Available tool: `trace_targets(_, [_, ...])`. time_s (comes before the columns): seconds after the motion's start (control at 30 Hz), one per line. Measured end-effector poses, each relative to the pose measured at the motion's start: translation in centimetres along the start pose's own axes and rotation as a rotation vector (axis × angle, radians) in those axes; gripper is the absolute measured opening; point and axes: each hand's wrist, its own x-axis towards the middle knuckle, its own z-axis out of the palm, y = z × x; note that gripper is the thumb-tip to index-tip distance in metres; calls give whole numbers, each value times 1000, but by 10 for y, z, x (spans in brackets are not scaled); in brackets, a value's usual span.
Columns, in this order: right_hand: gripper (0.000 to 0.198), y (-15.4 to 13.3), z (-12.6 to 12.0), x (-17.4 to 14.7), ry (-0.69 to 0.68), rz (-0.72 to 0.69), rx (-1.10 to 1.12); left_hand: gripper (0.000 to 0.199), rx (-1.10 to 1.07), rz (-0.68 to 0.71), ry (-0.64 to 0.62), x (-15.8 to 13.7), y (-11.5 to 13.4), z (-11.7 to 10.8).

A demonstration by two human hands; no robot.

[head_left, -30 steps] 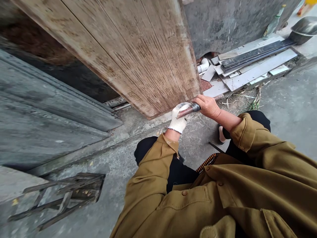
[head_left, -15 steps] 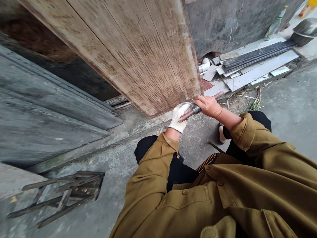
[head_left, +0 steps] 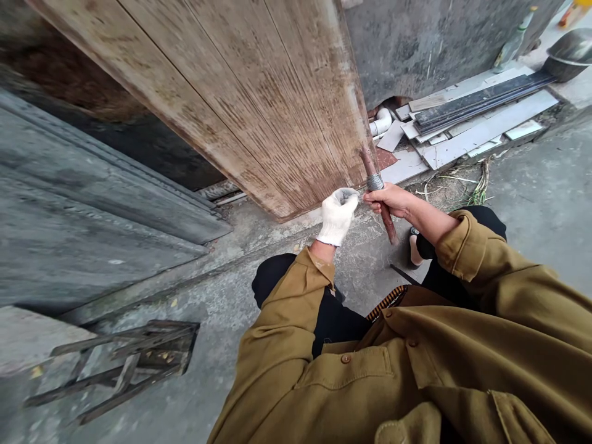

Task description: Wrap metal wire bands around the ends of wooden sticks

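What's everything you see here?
Wooden panel: one, brown, top middle
Stick: one, reddish, near the panel's corner
Wire: one coil, grey, around the stick
Boards: count unclear, grey, left side
Stool: one, dark, lower left
Pipe: one, white, beside the panel
Flat strips: many, white and black, right
Wall: one, grey, behind the strips
Plants: one clump, green and pale, below the strips
Bottle: one, greenish, upper right
Bowl: one, silvery, right edge
Shirt: one, olive, bottom
Left hand: one, white glove, left of the stick
Right hand: one, bare, gripping the stick

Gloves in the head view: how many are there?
1: the white glove on the left hand. The right hand, holding the wire-wrapped stick, is bare.
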Motion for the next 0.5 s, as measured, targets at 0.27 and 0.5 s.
trace_targets(0.27, [17,6,-4,-1,187,-556,-1052,16,-348,-278,-120,6,-4,-3])
trace_targets(0.5, [18,5,-7,-7,143,-712,-1575,20,-141,-199,-108,17,-4,-5])
